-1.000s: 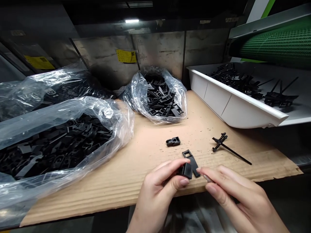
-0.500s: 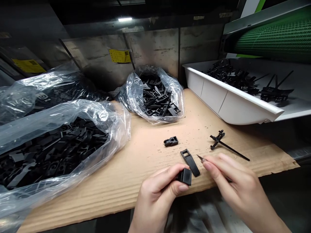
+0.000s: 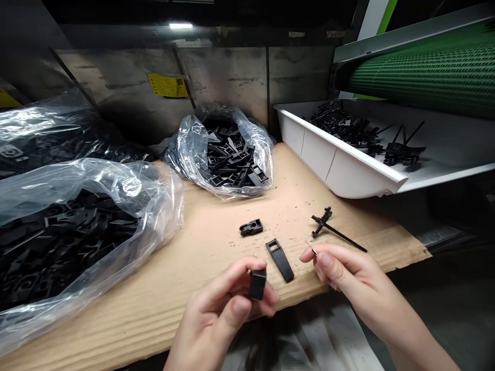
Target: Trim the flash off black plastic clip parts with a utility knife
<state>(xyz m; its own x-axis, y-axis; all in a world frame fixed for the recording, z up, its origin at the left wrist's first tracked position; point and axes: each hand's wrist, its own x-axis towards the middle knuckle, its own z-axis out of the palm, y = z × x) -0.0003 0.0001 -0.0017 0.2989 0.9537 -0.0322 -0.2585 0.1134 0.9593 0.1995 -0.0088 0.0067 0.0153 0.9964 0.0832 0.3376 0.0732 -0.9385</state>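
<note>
Between the fingers of my left hand point(image 3: 232, 304) is a small black plastic part point(image 3: 257, 284), one flat face turned toward me. My right hand point(image 3: 340, 270) pinches a thin pointed blade point(image 3: 311, 248), its tip aimed up and left; any handle is hidden in my fingers. The two hands are apart. On the cardboard between them lies a flat black clip piece point(image 3: 280, 260) with a rectangular opening at its far end. Farther back rests a short black plastic piece point(image 3: 251, 227) with a round hole. Just beyond my right hand lies a branched black sprue point(image 3: 332, 226) with a long stem.
Cardboard point(image 3: 209, 232) covers the bench. On the left, a clear bag point(image 3: 176, 198) holds many black parts, with another bag point(image 3: 46, 121) behind it. A third bag point(image 3: 185, 149) stands at the back. A white tray point(image 3: 313, 154) of sprues sits beneath a green conveyor belt point(image 3: 421, 72).
The view has swung right, so the bench things appear farther left. My left hand has turned the black plastic part and drawn away from the clip piece. The blade now points more upward.
</note>
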